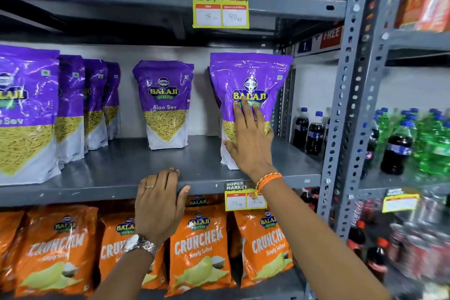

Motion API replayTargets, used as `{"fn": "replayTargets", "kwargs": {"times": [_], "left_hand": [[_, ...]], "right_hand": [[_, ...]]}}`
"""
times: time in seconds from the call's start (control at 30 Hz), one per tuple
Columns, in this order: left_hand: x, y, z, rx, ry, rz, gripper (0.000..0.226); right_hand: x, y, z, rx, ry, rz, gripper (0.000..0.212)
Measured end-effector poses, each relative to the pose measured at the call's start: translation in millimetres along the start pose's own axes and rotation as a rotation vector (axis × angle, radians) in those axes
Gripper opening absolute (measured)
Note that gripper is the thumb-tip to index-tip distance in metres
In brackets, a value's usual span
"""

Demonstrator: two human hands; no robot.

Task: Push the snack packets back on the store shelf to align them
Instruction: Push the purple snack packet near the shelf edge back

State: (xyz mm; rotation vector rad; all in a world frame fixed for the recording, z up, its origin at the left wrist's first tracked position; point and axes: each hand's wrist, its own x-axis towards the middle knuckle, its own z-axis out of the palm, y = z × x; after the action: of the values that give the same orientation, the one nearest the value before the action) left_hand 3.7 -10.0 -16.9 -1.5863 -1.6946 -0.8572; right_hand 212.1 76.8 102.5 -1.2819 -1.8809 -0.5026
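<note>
Presently the rightmost Aloo Sev packet, forward on the middle shelf, is pressed by the flat, straight-fingered right hand while the shelf's edge is gripped by the left hand; a low, even push is advised.

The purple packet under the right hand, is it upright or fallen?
Upright: the purple foil packet stands on its white base; right hand presses its front.

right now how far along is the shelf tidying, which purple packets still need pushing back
Partly done. Done: the middle Aloo Sev packet already stands well back. In hand: the right hand presses flat on the right packet, nearer the front; the left hand holds the shelf edge. Left: the far-left packet stands by the front edge, untouched.
</note>
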Motion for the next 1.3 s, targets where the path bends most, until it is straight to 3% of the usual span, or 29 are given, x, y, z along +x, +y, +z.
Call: {"fn": "replayTargets", "kwargs": {"times": [0.3,0.57,0.9,1.3], "left_hand": [[-4.2,-1.2,6.3,0.0,-0.025,-0.009,0.044],[-33.9,-1.4,0.8,-0.019,-0.02,-0.003,0.043],[3.9,3.0,-6.4,0.003,-0.018,-0.01,0.045],[0.8,1.9,-4.2,-0.008,-0.026,-0.017,0.047]], "right_hand": [[-42.5,-2.6,-21.7,0.024,0.115,-0.009,0.096],[-100.3,-8.8,-29.3,0.036,0.205,-0.031,0.079],[-56.9,16.1,-33.3,-0.158,0.336,-0.135,0.064],[-31.0,25.8,-10.9,-0.153,0.3,-0.158,0.062]]}}
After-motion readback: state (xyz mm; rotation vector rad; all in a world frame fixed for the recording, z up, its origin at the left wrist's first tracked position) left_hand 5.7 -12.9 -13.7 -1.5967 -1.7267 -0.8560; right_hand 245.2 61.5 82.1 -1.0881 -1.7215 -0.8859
